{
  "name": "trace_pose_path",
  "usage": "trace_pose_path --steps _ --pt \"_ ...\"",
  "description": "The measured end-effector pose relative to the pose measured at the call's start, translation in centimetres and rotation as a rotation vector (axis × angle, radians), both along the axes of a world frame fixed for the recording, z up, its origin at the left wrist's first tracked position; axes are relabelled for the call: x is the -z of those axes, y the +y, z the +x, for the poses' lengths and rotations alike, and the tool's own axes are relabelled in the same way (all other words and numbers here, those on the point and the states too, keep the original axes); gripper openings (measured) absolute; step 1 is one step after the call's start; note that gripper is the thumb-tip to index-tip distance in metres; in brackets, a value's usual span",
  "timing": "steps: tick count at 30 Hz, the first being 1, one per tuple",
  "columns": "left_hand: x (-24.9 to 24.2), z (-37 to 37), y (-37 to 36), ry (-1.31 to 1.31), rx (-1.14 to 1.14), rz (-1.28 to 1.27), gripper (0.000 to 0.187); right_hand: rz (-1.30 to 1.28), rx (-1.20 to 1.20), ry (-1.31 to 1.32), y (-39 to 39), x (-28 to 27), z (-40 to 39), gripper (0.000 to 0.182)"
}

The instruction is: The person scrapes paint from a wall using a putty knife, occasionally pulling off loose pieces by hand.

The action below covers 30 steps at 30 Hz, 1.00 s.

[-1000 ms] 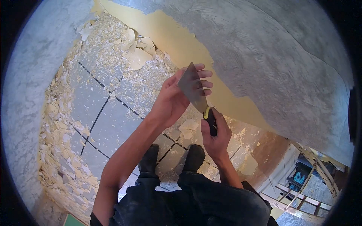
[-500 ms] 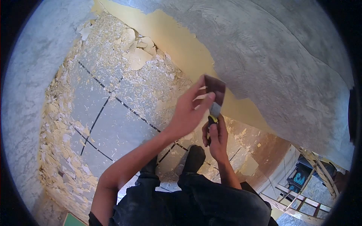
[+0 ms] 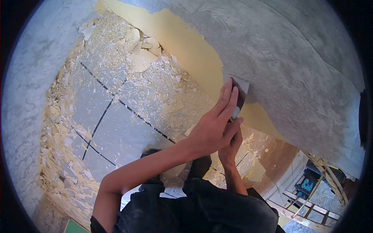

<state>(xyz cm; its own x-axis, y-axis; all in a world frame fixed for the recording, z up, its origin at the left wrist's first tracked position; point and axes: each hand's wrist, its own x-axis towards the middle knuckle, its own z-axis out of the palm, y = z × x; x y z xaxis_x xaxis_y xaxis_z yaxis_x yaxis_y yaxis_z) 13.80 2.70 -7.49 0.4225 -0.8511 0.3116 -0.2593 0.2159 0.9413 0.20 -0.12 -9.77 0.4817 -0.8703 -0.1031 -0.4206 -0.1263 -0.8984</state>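
A scraper with a wide metal blade (image 3: 241, 90) is at the wall, its blade edge at the border between the yellow coating (image 3: 202, 62) and the bare grey surface (image 3: 287, 77). My right hand (image 3: 231, 145) is wrapped round the scraper's handle, which is mostly hidden behind my left hand. My left hand (image 3: 213, 126) lies over the tool, with its fingers pressed together along the back of the blade and its thumb near the handle.
Yellow and white flakes (image 3: 64, 155) cover much of the grey floor with black lines (image 3: 116, 128). Larger peeled pieces (image 3: 143, 54) lie by the wall's foot. A wooden ladder (image 3: 330, 178) and a black container (image 3: 307, 182) stand at the lower right.
Both hands and the scraper have moved to the right, toward the wall. My left hand has come down over the blade and now overlaps my right hand.
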Motion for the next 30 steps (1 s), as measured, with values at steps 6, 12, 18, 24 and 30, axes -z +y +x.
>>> trace_pose_path --steps 6,12,18,24,30 --pt "0.6 0.4 -1.1 -0.188 -0.136 -0.049 0.066 -0.082 0.015 -0.035 -0.5 -0.8 1.8 0.035" --pt "0.2 0.3 -1.6 -0.177 -0.175 -0.022 0.063 -0.073 -0.004 0.004 -0.9 -2.0 2.5 0.038" --pt "-0.5 5.5 -2.9 -0.232 -0.4 -0.002 0.059 0.104 -0.111 -0.126 -3.6 -2.8 8.1 0.037" --pt "1.1 6.6 -1.2 -0.24 -0.311 -0.014 0.057 0.453 -0.155 -0.149 -2.2 -2.4 8.1 0.042" --pt "0.4 0.8 -0.8 -0.181 -0.183 -0.03 0.056 0.581 0.138 -0.353 -0.7 -1.8 2.6 0.044"
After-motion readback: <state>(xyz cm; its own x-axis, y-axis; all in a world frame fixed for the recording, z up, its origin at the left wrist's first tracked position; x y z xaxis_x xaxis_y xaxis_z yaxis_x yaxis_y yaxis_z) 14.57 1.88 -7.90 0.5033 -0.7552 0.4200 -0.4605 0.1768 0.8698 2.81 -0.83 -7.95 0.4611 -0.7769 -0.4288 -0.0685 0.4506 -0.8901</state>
